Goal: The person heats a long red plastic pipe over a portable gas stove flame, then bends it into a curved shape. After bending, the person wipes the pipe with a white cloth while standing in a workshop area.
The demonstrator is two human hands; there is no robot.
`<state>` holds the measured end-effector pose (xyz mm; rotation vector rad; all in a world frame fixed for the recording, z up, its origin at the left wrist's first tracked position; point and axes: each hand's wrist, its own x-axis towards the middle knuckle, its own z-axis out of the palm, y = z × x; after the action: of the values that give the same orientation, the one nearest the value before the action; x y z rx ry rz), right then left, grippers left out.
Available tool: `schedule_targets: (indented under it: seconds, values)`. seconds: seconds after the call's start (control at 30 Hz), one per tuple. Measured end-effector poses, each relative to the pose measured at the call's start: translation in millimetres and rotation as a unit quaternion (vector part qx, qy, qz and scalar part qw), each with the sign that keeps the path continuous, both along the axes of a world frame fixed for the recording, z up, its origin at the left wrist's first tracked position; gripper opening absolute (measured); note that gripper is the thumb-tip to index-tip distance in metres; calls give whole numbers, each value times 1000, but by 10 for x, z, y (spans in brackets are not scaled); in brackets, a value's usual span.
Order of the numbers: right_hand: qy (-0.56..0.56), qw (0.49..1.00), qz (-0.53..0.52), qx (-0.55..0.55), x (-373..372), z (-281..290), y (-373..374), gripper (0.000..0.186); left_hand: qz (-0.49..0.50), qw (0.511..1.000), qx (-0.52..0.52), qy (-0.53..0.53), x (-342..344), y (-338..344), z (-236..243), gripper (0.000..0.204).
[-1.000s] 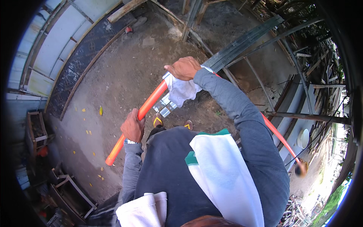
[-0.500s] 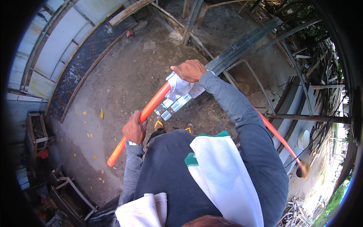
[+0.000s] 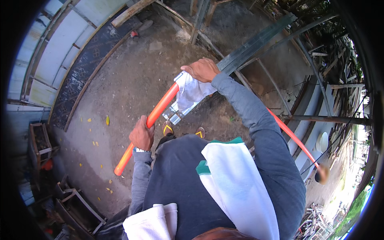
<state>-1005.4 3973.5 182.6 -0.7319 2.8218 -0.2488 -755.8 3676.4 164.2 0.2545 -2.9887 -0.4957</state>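
Left hand point(image 3: 142, 134), near nine o'clock, gripped a round, orange, plastic-looking pole point(image 3: 162, 105); right hand point(image 3: 203, 69), at twelve, clasped white cloth point(image 3: 189, 93) over it; work seemed underway, remainder unclear.

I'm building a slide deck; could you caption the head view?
The left hand grips an orange pole while the right hand holds a white cloth against it.

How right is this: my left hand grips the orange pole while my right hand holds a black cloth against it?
Not black: the head view shows your right hand holding a white cloth against the orange pole, which your left hand does grip.
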Motion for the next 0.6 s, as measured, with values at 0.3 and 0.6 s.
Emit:
schedule_targets:
  seconds: [0.3, 0.6]
  values:
    - [3, 991, -133, -5, 74, 134, 819, 65, 1, 1000, 17, 13, 34, 30, -52, 28]
    - [-5, 962, -268, -54, 867, 40, 2628, 58, 12, 1000, 17, -5, -19, 151, 0, 27]
